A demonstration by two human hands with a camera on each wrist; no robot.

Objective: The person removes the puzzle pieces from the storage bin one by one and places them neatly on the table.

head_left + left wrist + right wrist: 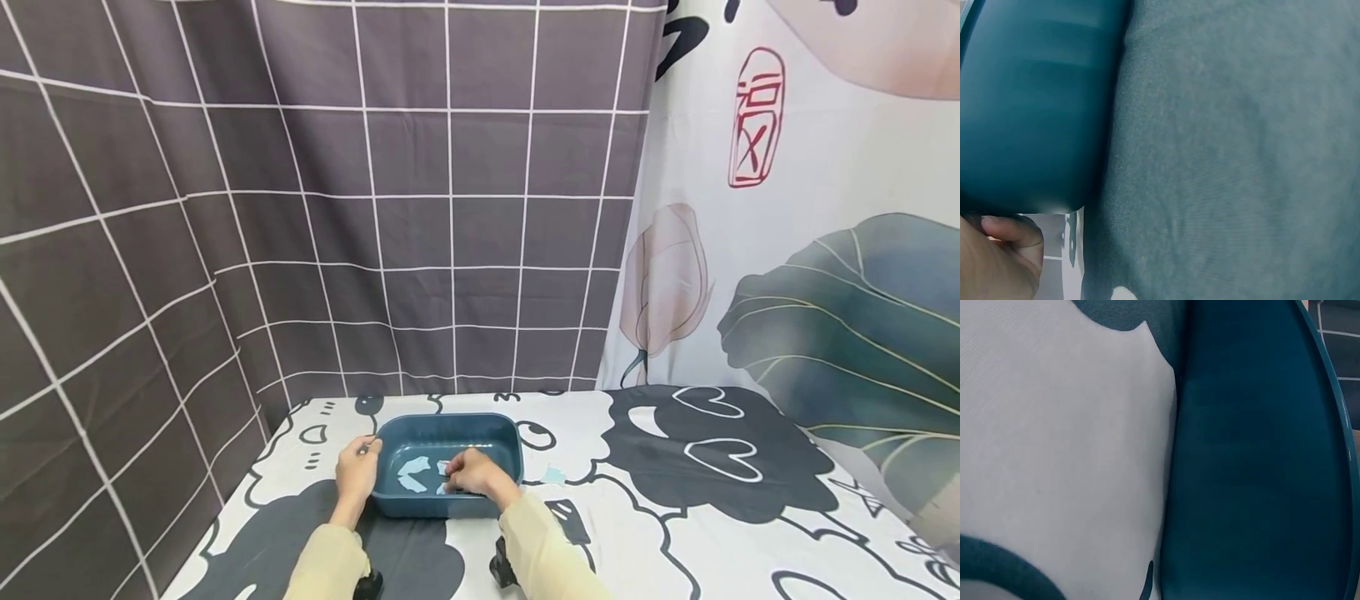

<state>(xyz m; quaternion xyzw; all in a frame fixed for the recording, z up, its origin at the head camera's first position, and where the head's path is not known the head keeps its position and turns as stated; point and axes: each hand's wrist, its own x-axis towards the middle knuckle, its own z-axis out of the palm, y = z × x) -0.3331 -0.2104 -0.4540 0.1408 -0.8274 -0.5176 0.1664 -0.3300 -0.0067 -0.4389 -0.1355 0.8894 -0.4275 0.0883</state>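
Observation:
A dark teal rectangular basin [416,506] stands on the patterned cloth, with several pale blue flat pieces [411,483] on its floor. At its left end, my left hand [356,471] grips the rim; the left wrist view shows this hand's curled fingers [1019,232] against the end of the basin [1035,119]. My right hand [474,473] reaches in over the near right side, fingers bent down and fingertips right at the pale pieces. Whether it pinches one I cannot tell. In the right wrist view the basin's outer wall [1254,456] fills the right side, and the hand is hidden.
One more pale blue piece [553,475] lies on the white, black-patterned cloth [622,542] right of the basin. Behind the table hangs a grey checked curtain [487,233], with a floral curtain [675,292] to the right. A dark device [502,565] sits at the right wrist.

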